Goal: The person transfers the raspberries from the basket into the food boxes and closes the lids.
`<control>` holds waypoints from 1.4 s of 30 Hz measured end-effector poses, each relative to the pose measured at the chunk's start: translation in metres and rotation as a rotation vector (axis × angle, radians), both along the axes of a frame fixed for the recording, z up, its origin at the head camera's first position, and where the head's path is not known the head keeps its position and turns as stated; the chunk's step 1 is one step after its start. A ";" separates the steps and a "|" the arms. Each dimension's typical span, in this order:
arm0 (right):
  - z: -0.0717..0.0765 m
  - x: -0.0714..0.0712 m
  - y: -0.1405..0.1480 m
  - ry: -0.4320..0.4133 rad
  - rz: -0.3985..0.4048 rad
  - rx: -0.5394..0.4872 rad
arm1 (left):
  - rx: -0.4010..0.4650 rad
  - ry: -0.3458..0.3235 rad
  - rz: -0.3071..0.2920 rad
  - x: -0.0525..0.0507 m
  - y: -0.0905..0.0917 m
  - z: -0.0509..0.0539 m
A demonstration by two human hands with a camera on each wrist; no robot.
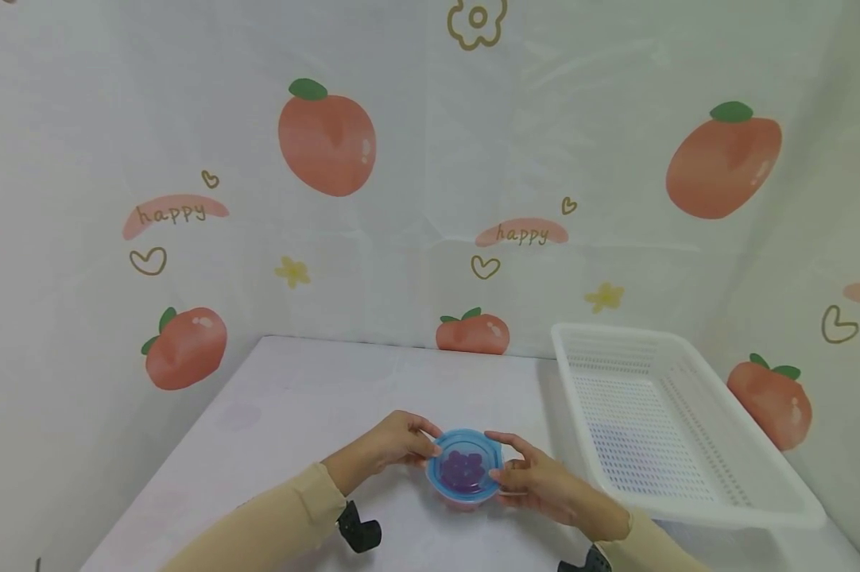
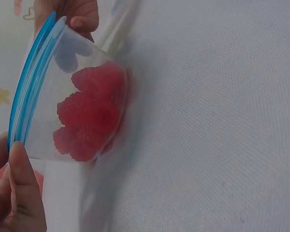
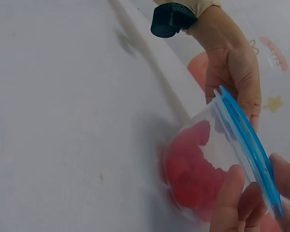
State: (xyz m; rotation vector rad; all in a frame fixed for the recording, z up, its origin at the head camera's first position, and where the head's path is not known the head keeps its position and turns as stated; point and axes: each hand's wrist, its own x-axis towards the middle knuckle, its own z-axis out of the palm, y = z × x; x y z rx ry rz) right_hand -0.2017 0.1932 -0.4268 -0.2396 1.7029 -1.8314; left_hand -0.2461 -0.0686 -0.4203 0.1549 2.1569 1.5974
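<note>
A round clear plastic container (image 2: 43, 130) with a blue-rimmed lid (image 1: 464, 434) is at the near middle of the table. Several red raspberries (image 2: 92, 111) show through its wall, and look purple through the lid in the head view. My left hand (image 1: 404, 442) pinches the lid's rim on the left, thumb on top and fingers below. On the opposite side my right hand (image 1: 537, 481) grips the rim, with its thumb on the lid. The lid sits on the container. Whether the base touches the table, I cannot tell.
To the right stands a white perforated plastic basket (image 1: 569, 397), close to my right hand. The white table (image 1: 315, 397) reaches back to a printed cloth backdrop (image 1: 416, 119). Dark wrist cameras (image 1: 358, 528) are strapped at my sleeves.
</note>
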 end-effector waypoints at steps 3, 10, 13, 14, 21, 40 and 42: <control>0.000 0.002 -0.002 -0.006 -0.004 -0.028 | 0.002 0.005 -0.001 0.000 -0.001 0.000; -0.002 0.002 -0.006 0.019 -0.011 -0.033 | 0.008 -0.001 0.007 0.000 -0.002 0.000; 0.000 0.003 -0.008 0.027 -0.017 -0.027 | 0.010 -0.004 0.008 0.000 -0.003 0.000; 0.000 0.003 -0.008 0.031 -0.019 -0.023 | 0.010 -0.005 0.008 0.000 -0.003 0.000; 0.004 0.004 -0.013 0.056 -0.058 0.028 | 0.012 -0.005 0.005 0.000 -0.003 0.001; 0.001 0.003 -0.008 0.027 -0.058 0.014 | 0.012 -0.015 0.000 -0.003 -0.001 -0.002; 0.001 0.003 -0.006 0.022 -0.039 -0.001 | 0.011 -0.020 0.004 -0.002 -0.001 -0.002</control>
